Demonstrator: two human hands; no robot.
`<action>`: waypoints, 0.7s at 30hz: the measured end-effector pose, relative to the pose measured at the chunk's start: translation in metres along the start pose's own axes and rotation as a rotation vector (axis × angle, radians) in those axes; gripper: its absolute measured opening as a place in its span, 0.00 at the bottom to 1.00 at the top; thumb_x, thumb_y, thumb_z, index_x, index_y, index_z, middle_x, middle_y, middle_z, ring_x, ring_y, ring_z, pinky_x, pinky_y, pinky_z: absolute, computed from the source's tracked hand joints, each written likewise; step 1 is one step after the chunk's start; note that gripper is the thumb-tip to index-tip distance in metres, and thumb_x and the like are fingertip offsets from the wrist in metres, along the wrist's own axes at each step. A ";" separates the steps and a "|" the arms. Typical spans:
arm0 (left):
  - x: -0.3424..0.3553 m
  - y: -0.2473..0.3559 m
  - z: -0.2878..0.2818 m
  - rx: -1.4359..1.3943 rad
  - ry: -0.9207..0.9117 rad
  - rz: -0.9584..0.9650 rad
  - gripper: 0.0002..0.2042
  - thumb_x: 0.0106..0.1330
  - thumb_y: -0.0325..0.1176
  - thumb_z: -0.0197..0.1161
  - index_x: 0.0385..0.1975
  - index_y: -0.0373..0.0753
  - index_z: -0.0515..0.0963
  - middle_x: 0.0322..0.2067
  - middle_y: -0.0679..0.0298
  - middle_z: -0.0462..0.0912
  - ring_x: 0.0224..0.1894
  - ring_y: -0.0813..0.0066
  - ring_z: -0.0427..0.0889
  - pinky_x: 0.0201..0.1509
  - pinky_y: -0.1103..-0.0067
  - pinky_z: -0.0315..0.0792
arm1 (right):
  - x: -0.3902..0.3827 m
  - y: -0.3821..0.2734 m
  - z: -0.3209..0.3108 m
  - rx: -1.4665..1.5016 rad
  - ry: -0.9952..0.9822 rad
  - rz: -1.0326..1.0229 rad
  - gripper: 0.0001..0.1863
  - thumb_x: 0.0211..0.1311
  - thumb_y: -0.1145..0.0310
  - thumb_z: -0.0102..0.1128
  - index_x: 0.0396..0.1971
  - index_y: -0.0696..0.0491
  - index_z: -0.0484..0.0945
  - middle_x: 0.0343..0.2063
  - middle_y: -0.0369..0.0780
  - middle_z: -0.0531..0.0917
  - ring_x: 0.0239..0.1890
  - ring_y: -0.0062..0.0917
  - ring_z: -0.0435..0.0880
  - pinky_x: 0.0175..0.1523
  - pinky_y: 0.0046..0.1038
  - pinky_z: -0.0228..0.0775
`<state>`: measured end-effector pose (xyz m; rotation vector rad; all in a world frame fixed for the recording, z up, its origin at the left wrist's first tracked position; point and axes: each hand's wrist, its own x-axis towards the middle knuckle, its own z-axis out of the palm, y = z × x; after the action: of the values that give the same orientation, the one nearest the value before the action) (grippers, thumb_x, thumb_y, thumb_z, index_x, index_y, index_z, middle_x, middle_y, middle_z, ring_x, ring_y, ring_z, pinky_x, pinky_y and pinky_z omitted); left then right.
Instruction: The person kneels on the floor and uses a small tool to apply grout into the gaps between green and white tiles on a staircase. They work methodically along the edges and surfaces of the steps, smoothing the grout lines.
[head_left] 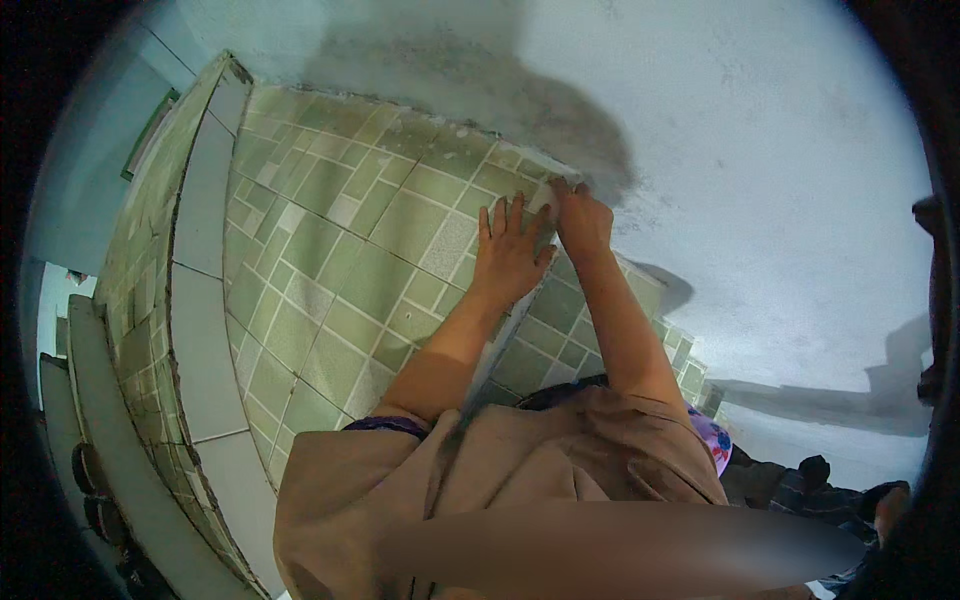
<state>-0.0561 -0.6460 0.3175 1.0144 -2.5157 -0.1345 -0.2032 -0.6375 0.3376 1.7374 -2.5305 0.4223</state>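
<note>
My left hand (514,252) lies on the green tiled floor (405,225) with its fingers spread, close beside a raised edge (505,335). To its right, my right hand (584,222) is closed, its fingertips down at the corner where the tiles meet the white wall (760,190). Whatever those fingers grip, if anything, is hidden or too small to name. The tiles carry a pattern of green and pale squares and rectangles with light joints. Both forearms reach forward from under a brown cloth (500,460) that covers my front.
On the left a step (205,215) with a pale tiled face drops away. More steps (130,420) lie beyond it, with dark footwear (90,480) on one. Dark clothing (810,490) shows at the lower right. Shadows fall on the wall ahead and to the right.
</note>
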 end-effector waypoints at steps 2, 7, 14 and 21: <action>0.000 0.000 0.002 0.012 -0.008 -0.014 0.29 0.62 0.48 0.56 0.64 0.47 0.65 0.65 0.47 0.58 0.67 0.44 0.54 0.70 0.48 0.41 | 0.002 -0.003 0.001 0.016 0.040 -0.029 0.21 0.58 0.68 0.54 0.53 0.40 0.76 0.37 0.46 0.81 0.34 0.41 0.85 0.37 0.39 0.77; 0.001 -0.001 0.006 0.024 0.024 -0.006 0.29 0.62 0.48 0.56 0.63 0.47 0.66 0.65 0.47 0.59 0.67 0.44 0.54 0.69 0.48 0.43 | 0.007 -0.007 0.002 -0.034 -0.009 -0.061 0.20 0.57 0.65 0.57 0.52 0.43 0.76 0.37 0.46 0.81 0.34 0.41 0.85 0.37 0.39 0.77; 0.000 -0.001 0.006 -0.008 0.054 0.002 0.29 0.61 0.48 0.57 0.63 0.47 0.66 0.64 0.47 0.60 0.67 0.43 0.55 0.69 0.48 0.44 | 0.007 -0.007 0.000 -0.040 -0.077 -0.062 0.22 0.55 0.66 0.59 0.53 0.43 0.74 0.39 0.46 0.80 0.35 0.40 0.85 0.36 0.39 0.77; 0.000 -0.002 0.007 0.008 0.028 0.002 0.30 0.61 0.49 0.57 0.63 0.47 0.65 0.65 0.47 0.59 0.68 0.43 0.54 0.69 0.48 0.43 | 0.009 -0.009 -0.003 -0.029 -0.064 -0.035 0.21 0.57 0.66 0.57 0.53 0.44 0.74 0.40 0.47 0.80 0.36 0.41 0.85 0.37 0.38 0.78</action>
<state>-0.0575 -0.6482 0.3111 1.0100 -2.4943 -0.1094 -0.1984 -0.6484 0.3444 1.8111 -2.5310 0.3320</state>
